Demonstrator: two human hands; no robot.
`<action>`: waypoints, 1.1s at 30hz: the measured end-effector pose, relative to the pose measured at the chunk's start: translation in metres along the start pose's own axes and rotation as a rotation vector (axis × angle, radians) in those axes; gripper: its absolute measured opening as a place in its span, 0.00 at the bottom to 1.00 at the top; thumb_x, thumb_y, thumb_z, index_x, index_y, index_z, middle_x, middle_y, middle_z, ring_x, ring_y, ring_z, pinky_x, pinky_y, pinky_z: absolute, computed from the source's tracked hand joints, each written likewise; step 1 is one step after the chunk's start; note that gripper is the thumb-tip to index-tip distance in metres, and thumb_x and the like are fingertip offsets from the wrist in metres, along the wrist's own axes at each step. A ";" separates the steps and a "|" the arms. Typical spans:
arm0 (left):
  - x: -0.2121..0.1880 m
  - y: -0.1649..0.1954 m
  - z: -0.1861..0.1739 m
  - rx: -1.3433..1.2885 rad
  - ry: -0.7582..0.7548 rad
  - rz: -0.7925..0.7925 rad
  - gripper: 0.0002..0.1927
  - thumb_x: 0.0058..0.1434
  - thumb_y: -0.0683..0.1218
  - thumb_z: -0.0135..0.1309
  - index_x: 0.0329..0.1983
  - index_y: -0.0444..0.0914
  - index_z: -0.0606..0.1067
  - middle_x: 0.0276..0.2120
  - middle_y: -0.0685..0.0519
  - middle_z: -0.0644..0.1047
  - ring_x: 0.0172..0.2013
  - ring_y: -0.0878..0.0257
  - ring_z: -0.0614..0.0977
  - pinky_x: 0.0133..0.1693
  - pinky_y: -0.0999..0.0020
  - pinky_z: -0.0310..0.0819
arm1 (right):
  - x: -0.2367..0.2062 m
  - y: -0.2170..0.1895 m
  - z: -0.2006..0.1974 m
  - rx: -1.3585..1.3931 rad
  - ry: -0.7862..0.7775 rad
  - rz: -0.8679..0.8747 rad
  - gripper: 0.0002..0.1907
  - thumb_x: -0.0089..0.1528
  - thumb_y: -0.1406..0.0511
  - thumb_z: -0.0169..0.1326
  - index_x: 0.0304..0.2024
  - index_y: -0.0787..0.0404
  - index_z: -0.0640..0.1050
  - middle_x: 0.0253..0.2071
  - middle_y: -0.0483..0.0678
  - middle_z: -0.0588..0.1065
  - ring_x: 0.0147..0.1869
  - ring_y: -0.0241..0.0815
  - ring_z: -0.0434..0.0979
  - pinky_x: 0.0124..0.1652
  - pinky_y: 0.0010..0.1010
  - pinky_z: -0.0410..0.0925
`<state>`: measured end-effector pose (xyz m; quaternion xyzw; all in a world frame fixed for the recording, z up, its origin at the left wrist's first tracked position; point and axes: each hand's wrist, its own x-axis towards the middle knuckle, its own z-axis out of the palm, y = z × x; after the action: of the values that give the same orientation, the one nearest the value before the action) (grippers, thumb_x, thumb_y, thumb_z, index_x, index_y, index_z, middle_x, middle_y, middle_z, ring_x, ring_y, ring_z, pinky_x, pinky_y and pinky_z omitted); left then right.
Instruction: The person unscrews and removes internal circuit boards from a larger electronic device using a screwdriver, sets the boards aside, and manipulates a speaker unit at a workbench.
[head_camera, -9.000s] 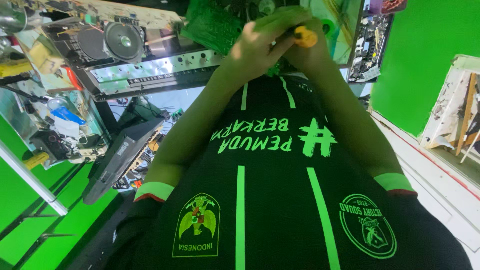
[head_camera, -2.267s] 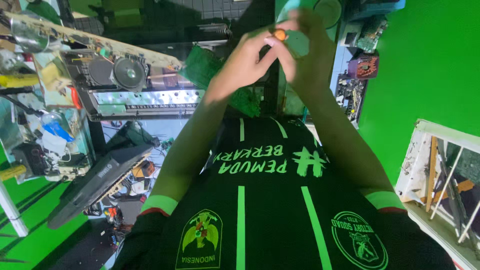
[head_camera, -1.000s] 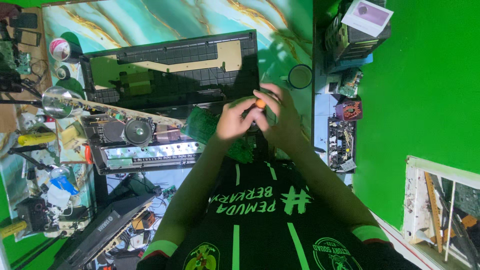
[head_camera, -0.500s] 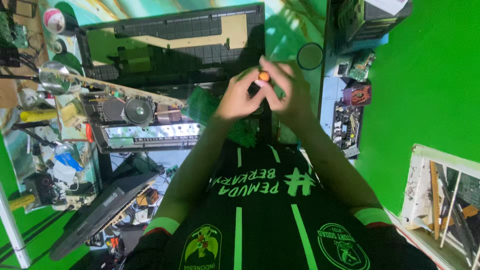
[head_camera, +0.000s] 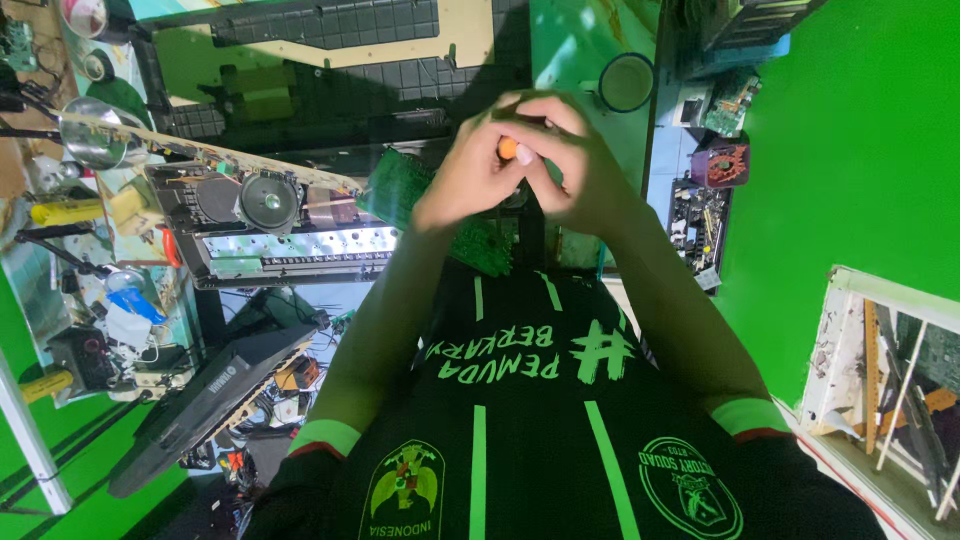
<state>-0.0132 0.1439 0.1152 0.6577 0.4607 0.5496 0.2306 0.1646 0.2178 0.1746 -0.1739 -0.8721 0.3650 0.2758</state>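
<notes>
Well, the biggest thing on the table (head_camera: 575, 50) is the opened laptop base (head_camera: 330, 45), its dark shell and pale inner frame bare at the far side. Nearer lies a stripped chassis (head_camera: 265, 225) showing a round speaker (head_camera: 268, 203) and a lit strip, with a dark flat panel (head_camera: 200, 405) leaning below it. A green circuit board (head_camera: 400, 180) sits just under the wrists, partly hidden. Both hands meet above it: the left hand (head_camera: 470, 180) is curled nearly closed, fingers pinching a small orange-tipped tool (head_camera: 508, 149), and the right hand (head_camera: 575, 165) is folded over the same tool, fingers wrapped close. What the tip touches I cannot tell. Judging by the layout, the dismantling looks largely done, while work on the board seems mid-way, with nothing reassembled yet.
</notes>
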 end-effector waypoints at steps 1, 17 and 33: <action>0.000 -0.002 0.001 0.024 -0.039 -0.090 0.14 0.61 0.39 0.59 0.48 0.33 0.72 0.41 0.41 0.78 0.38 0.47 0.83 0.41 0.59 0.78 | 0.002 0.000 -0.001 -0.009 0.006 -0.010 0.16 0.67 0.69 0.60 0.57 0.63 0.80 0.56 0.53 0.72 0.58 0.48 0.74 0.54 0.33 0.70; 0.018 0.016 0.003 0.145 0.029 -0.165 0.15 0.65 0.40 0.61 0.51 0.30 0.74 0.41 0.43 0.79 0.38 0.52 0.85 0.39 0.63 0.80 | 0.007 0.004 -0.007 -0.106 0.060 0.099 0.20 0.69 0.64 0.61 0.61 0.65 0.79 0.46 0.57 0.75 0.49 0.51 0.75 0.50 0.35 0.68; -0.004 -0.009 0.015 0.156 -0.094 -0.172 0.05 0.67 0.39 0.62 0.44 0.35 0.77 0.38 0.48 0.82 0.35 0.56 0.87 0.37 0.65 0.81 | -0.002 0.000 -0.007 0.085 0.108 -0.114 0.19 0.67 0.72 0.55 0.59 0.73 0.71 0.54 0.59 0.69 0.51 0.50 0.73 0.47 0.36 0.70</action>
<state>-0.0024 0.1478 0.1017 0.6567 0.5455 0.4587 0.2467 0.1703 0.2207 0.1784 -0.1316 -0.8482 0.3756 0.3497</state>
